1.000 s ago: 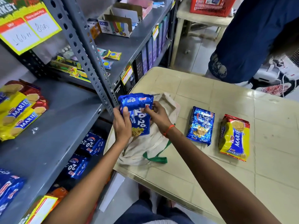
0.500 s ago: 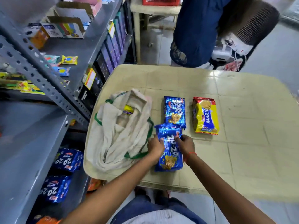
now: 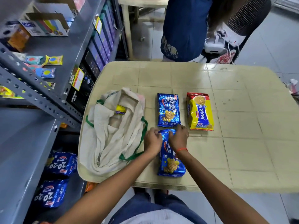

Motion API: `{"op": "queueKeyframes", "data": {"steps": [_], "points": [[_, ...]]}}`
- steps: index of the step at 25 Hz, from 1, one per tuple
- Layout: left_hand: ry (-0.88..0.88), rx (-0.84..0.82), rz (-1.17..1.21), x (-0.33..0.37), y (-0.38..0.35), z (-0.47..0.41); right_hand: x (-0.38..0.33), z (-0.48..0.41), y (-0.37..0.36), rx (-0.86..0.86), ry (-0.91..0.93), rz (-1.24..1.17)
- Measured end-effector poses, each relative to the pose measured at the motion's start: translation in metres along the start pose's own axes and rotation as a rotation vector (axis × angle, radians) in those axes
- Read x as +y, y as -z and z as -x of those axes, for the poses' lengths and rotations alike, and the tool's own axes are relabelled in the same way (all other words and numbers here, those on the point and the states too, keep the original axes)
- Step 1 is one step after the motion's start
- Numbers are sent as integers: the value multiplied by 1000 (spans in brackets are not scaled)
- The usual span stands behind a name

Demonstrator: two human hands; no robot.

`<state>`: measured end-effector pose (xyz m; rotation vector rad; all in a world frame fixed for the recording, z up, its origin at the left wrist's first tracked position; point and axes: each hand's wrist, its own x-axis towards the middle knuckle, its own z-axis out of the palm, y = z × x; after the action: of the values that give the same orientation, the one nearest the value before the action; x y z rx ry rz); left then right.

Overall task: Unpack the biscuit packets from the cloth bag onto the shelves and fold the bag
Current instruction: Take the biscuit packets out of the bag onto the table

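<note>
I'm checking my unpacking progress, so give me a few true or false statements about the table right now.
1. Three biscuit packets lie on the table outside the cloth bag. True.
2. The Marie packet lies left of the bag. False: right of it.
3. Both hands, left hand and right hand, touch the near blue packet. True.
4. The bag is empty. False: a yellow packet shows inside.
</note>
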<state>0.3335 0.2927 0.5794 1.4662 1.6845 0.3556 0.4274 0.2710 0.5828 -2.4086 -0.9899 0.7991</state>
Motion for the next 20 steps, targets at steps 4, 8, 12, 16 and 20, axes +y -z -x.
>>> {"op": "queueKeyframes", "data": {"steps": [4,8,12,16,20], "points": [[-102,332,223,12,60,-32,-80,-9,-11,-121,225,-174],[18,343,138,-9,113,-76,-151,-12,-37,-288,452,-284],[-45,115,-268,-43,150,-111,-186,-27,-75,-439,608,264],[-62,61,-557,-61,170,-137,-170,-61,-81,-262,564,654],[-23,16,-660,-60,194,-174,-174,-97,-71,-347,541,770]]}}
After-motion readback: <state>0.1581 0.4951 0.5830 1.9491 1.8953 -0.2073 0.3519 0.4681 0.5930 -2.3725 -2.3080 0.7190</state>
